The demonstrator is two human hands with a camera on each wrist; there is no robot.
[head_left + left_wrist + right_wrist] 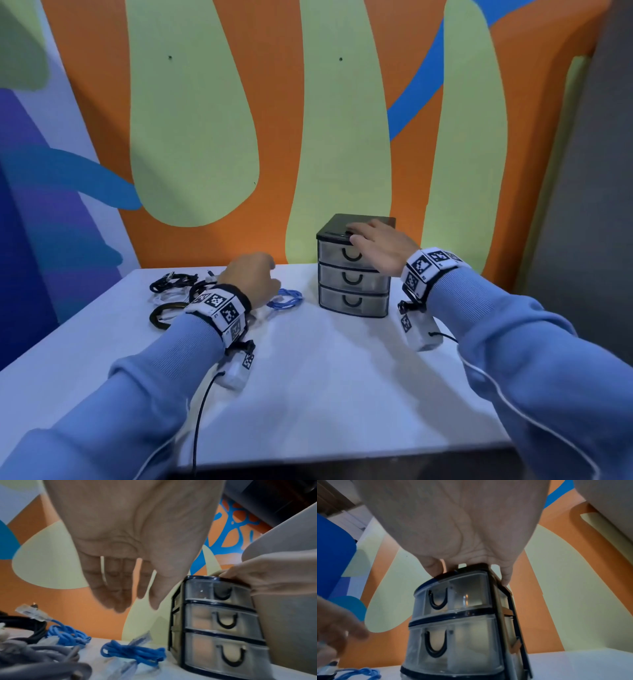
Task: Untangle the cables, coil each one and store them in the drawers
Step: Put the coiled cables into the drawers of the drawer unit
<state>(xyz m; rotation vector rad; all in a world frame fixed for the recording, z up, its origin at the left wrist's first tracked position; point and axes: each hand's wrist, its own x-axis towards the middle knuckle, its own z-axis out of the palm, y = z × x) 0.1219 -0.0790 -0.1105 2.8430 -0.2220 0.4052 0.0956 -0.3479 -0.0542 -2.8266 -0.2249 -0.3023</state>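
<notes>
Steadying the drawers [354, 270] comes first: the right hand [380, 246] lies on the black lid with fingers spread, thumb at the front edge and little finger down the right side, so the unit should not slide when a drawer is pulled. All three drawers are closed and look empty through the clear fronts.

Left of the unit, the left hand [253, 277] hovers over the cables with fingers loosely extended downward, holding nothing. A blue cable [286, 298] lies bunched on the white surface [325, 377] between that hand and the drawers; black cables [171, 282] and pale ones sit in a loose heap further left, one black loop [164, 313] nearer.

Taking the blue cable first seems sensible, since it lies apart from the heap. To do it well, find one clear plug end, lift gently, and let any crossing strands fall away rather than tugging, which would tighten knots. Then wind even loops around the fingers, keeping the plugs outside the coil. Keeping the right hand's weight on the lid helps when the top handle [352, 255] is hooked open.
</notes>
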